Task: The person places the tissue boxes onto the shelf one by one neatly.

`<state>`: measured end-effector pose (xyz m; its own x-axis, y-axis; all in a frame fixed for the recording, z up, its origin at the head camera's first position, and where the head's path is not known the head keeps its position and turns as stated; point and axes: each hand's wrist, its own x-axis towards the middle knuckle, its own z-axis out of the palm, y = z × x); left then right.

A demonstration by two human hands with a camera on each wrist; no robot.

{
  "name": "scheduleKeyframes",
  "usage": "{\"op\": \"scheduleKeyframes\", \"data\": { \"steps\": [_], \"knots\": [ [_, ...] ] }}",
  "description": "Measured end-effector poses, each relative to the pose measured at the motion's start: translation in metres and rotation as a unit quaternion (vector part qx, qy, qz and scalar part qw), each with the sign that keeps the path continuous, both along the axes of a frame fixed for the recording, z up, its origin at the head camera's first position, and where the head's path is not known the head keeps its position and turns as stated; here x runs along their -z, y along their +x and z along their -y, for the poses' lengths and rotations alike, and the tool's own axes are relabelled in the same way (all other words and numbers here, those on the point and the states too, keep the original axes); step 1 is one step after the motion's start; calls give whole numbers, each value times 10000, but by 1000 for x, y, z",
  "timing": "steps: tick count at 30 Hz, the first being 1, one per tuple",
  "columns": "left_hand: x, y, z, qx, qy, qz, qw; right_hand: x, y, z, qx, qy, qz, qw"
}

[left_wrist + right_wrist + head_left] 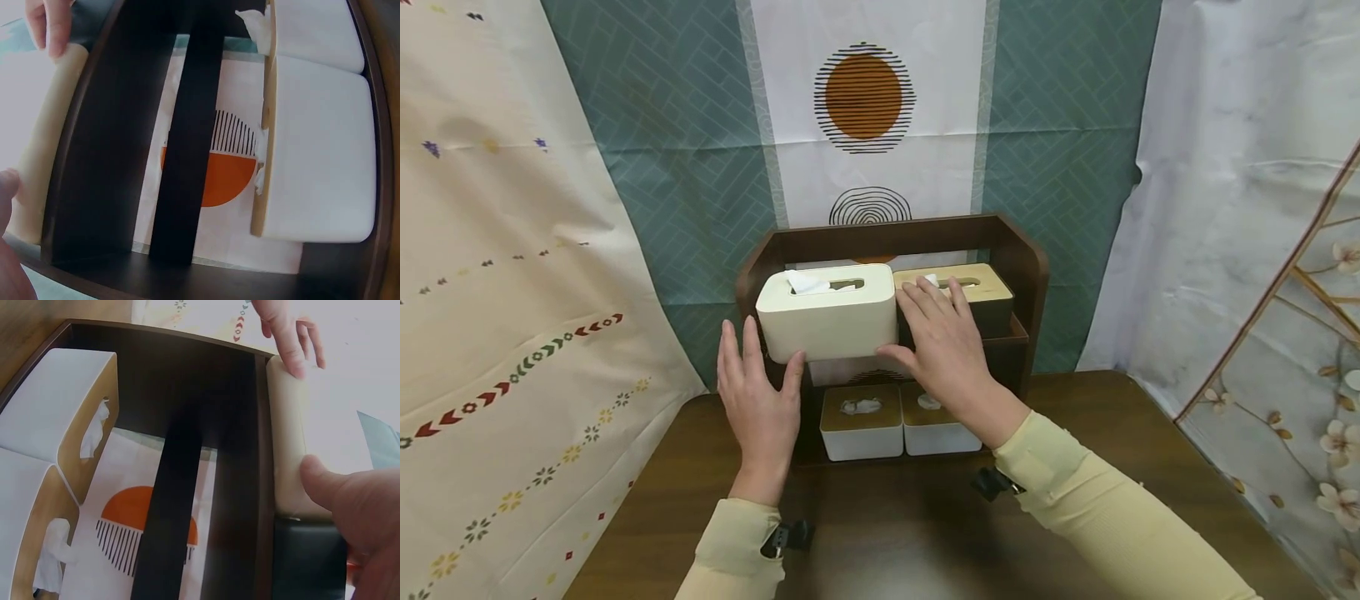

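A cream tissue box (827, 325) with white tissue in its oval slot sits at the left of the upper shelf of a dark brown rack (880, 235). My left hand (762, 408) is at its left end, fingers straight and pointing up, thumb at the lower front corner. My right hand (947, 350) lies at the box's right end, thumb on the front, straight fingers over its right edge. Those fingers partly cover a black tissue box (992, 310) with a wooden lid, standing beside it. In the right wrist view, the right thumb (325, 478) touches the cream box (289, 437).
Two white tissue boxes with wooden lids, one on the left (861, 442) and one on the right (943, 437), stand side by side in the rack's lower level. The rack stands on a brown wooden table (880, 533). Patterned cloths (685, 208) hang behind and at both sides.
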<state>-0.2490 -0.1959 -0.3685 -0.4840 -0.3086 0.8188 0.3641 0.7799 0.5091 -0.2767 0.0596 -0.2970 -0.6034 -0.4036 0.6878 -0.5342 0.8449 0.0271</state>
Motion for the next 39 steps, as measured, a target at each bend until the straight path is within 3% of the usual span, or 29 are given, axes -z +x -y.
{"op": "scheduleKeyframes", "data": {
  "steps": [6, 20, 39],
  "knots": [
    [5, 0, 1, 103, 247, 281, 9992, 1, -2, 1, 2, 18, -42, 10000],
    [5, -10, 6, 44, 567, 704, 9959, 1, -7, 3, 204, 97, -219, 9995],
    [5, -14, 3, 0, 704, 635, 9955, 2, -11, 7, 383, 208, -497, 9978]
  ]
}}
